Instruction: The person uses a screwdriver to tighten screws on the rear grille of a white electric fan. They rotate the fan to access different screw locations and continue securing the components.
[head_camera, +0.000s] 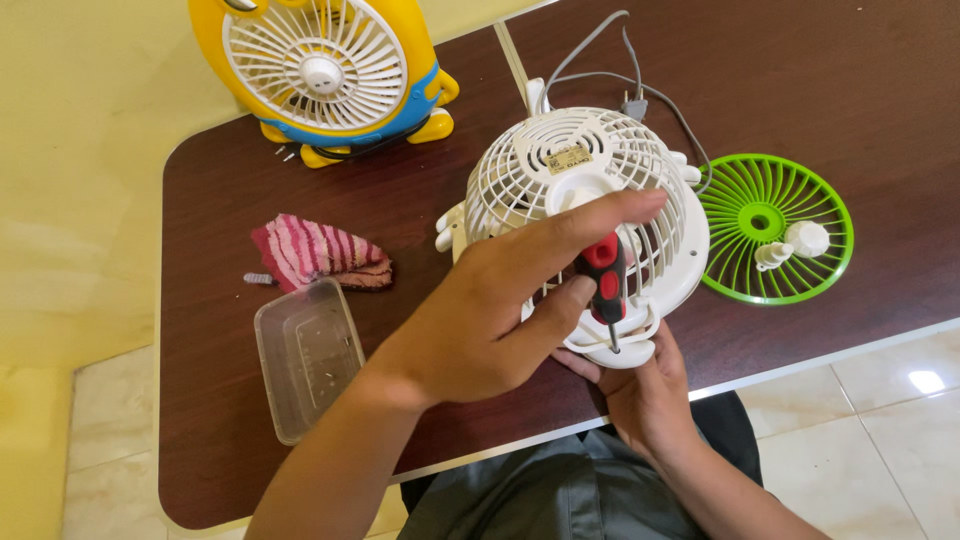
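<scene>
It looks like a home. A dark wooden table (250, 190) stands on a tiled floor (870, 440) beside a yellow wall (70, 150).

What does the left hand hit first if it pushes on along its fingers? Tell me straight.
The left hand points up and right, its index finger already lying on the white fan housing, so the housing comes first. Beyond that lies the green fan grille, though depth between them is unclear. The hand grips a red-handled screwdriver.
</scene>
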